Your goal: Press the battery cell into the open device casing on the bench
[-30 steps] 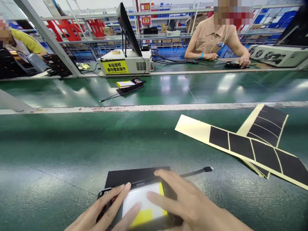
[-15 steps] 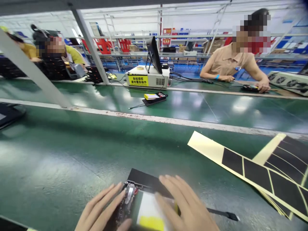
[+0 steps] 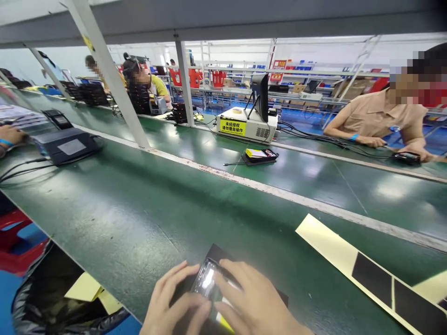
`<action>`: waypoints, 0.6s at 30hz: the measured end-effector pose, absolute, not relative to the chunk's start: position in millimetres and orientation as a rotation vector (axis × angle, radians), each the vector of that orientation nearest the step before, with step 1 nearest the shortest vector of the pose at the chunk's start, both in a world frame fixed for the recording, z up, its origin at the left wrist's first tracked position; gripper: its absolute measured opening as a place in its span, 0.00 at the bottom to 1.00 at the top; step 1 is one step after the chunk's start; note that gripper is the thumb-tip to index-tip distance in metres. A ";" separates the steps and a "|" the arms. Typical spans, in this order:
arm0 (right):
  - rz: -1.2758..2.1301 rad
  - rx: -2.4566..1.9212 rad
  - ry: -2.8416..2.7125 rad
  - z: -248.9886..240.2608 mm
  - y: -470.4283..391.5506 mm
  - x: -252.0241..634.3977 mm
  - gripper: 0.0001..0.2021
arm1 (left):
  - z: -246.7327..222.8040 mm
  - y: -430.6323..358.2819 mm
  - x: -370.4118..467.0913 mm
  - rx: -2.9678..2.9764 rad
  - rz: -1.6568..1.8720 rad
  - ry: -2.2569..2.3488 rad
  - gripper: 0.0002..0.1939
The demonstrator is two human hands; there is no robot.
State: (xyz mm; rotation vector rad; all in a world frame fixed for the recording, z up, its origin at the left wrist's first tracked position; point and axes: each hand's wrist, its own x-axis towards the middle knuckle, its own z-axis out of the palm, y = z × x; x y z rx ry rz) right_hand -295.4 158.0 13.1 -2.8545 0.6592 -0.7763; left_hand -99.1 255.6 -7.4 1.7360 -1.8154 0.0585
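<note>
Green glossy workbench (image 3: 139,218), worn white stripe (image 3: 279,193) running lengthwise. Near edge: flat black device with yellow label (image 3: 223,298) on a black mat. Right end: cream backing strip with black rectangular pads (image 3: 377,274). Far half: second black device with yellow pack (image 3: 260,156), white tester box (image 3: 246,126). Left end: dark grey unit (image 3: 66,145).

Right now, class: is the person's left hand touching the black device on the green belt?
Touching. The head view shows the left hand with fingers laid on the black device, no gap visible.
</note>
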 end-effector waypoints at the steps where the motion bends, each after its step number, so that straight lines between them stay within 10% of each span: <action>1: -0.759 -2.896 0.647 12.3 156.9 -294.2 0.16 | -7.1 252.9 -97.4 1.778 -0.026 -1.755 0.08; 7: -0.547 -2.990 0.597 11.7 154.9 -287.0 0.14 | -11.1 236.7 -94.7 1.805 -0.400 -1.486 0.28; 18: -0.704 -2.277 1.068 21.6 145.3 -316.3 0.14 | 4.3 271.5 -76.3 1.770 -0.795 -0.949 0.22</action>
